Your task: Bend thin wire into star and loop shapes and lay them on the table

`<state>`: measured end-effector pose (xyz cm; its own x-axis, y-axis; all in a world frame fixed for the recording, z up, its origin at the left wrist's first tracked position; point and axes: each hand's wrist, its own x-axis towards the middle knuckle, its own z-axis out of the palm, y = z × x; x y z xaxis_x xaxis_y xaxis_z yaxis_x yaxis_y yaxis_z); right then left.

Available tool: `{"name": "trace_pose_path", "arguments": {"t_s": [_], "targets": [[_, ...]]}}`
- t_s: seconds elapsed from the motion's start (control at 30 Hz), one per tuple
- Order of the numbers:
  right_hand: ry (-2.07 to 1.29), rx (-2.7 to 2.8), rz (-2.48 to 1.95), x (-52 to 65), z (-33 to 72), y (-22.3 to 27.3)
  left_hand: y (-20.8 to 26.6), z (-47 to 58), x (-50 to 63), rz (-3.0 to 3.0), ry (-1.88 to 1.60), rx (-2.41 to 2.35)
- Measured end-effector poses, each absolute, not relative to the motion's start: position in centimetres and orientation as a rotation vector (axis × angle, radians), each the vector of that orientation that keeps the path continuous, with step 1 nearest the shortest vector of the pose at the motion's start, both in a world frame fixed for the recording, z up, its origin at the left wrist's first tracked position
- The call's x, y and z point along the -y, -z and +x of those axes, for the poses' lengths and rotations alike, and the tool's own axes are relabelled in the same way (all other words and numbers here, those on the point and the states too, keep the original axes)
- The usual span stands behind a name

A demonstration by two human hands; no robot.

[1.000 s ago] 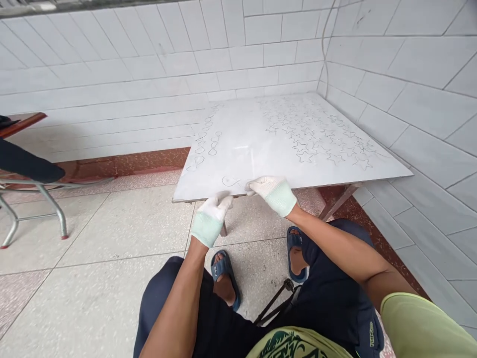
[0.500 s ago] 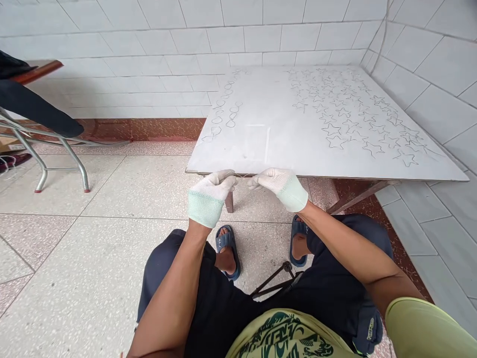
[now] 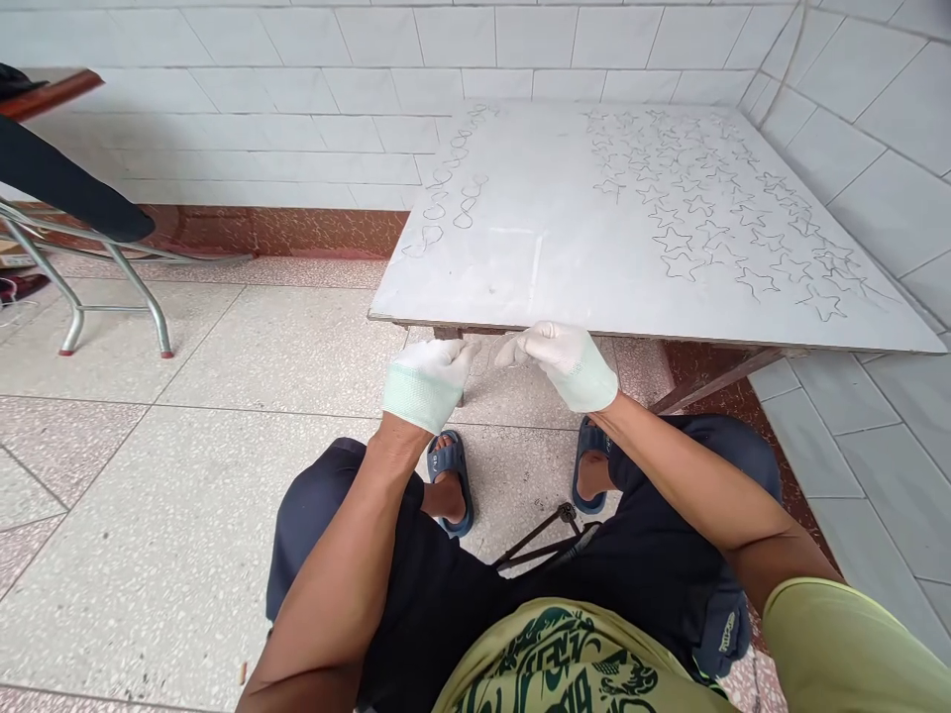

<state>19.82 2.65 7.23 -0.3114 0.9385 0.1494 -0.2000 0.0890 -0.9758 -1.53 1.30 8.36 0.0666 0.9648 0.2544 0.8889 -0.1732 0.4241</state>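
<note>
Pinching barely visible wire (image 3: pixel 487 350) between them, left hand (image 3: pixel 429 372) and right hand (image 3: pixel 563 356) hover; beyond, the table (image 3: pixel 586 267) bears wire stars (image 3: pixel 680 265).

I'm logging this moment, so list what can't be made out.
Head view: what the left hand may pinch, hidden by its gloved fingers.
Head view: anything thin in the right hand, too small and blurred.
Head view: the dark item at upper left, cut off by the picture's left edge.
Head view: the farthest star outlines, too small to count.

Apparently a workshop, with tiled walls (image 3: pixel 223 89), speckled floor (image 3: pixel 223 475), table (image 3: pixel 461 287) of star shapes (image 3: pixel 698 205).
</note>
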Motion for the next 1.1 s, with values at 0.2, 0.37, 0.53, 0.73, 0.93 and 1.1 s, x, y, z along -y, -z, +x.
{"name": "trace_pose_path", "arguments": {"t_s": [0.2, 0.37, 0.53, 0.73, 0.93, 1.1], "targets": [[-1.481, 1.448, -0.803, -2.9, 20.3, -6.6, -8.6, -1.8, -0.6, 1.587, -1.123, -1.826], [-1.558, 1.476, -0.748, -2.7, 21.0, -6.3, -8.4, -3.2, -1.2, 1.209, -1.386, -1.384], [-1.627, 1.572, -0.732, -2.1, 21.3, -5.9, -7.9, -4.1, -2.6, 1.003, -1.459, -1.118], [-1.523, 1.349, -0.802, -2.6, 20.5, -5.9, -7.5, -3.0, -3.0, 1.028, -1.328, -1.007], [-1.537, 1.200, -0.799, -2.9, 20.4, -5.7, -8.1, -2.3, -2.2, 1.096, -1.346, -0.977], [-1.682, 1.229, -0.656, -2.5, 21.1, -6.2, -7.9, -2.2, -2.9, 1.094, -1.381, -1.011]]}}
